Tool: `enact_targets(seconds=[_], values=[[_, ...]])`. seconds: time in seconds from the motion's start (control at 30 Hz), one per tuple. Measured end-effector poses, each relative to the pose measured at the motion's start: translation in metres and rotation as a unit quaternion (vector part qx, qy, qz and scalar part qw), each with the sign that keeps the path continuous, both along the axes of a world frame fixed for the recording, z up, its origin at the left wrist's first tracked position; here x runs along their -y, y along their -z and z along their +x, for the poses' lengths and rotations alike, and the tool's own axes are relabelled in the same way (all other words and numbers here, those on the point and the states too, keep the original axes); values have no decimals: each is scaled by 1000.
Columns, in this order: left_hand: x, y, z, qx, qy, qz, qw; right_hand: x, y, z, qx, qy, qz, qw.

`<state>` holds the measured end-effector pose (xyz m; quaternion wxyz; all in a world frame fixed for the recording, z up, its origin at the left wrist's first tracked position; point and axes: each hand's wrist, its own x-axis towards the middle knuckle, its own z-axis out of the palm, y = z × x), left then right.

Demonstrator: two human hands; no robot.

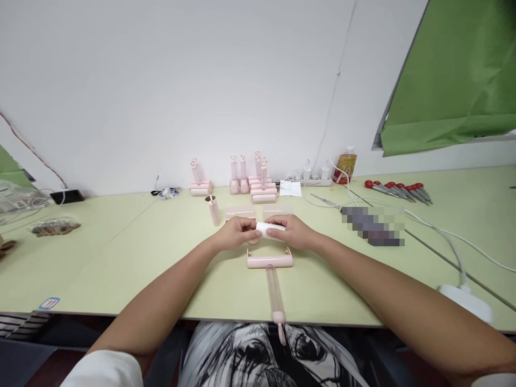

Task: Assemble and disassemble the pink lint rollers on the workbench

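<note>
Between my two hands, just above the table, is a white lint roll (264, 229) lying crosswise. My left hand (237, 234) is closed around its left end, and my right hand (296, 232) grips the right end with the thumb along the front. Nearer to me lies a pink lint roller frame (270, 262), its bracket arms pointing away and its clear handle (274, 293) reaching past the table edge. Behind my hands are clear pinkish covers (241, 212), partly hidden by my fingers. A pink tube (214, 211) leans upright beyond my left hand.
Several pink lint rollers (263, 188) stand along the wall. A power strip (316, 181), a drink bottle (345, 165) and red-handled tools (399, 191) are at the back right. Cables (443, 236) and a white device (465, 302) lie on the right, a bagged bundle (55, 226) on the left.
</note>
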<state>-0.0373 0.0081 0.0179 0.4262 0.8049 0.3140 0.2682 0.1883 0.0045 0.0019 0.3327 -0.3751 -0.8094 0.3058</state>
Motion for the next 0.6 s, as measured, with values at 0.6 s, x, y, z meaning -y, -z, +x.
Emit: enact_targets(seconds=[0.6], values=[[-23,4,-13,179,-161,-97,966,-5,-8,6,-250,6,-240,938]])
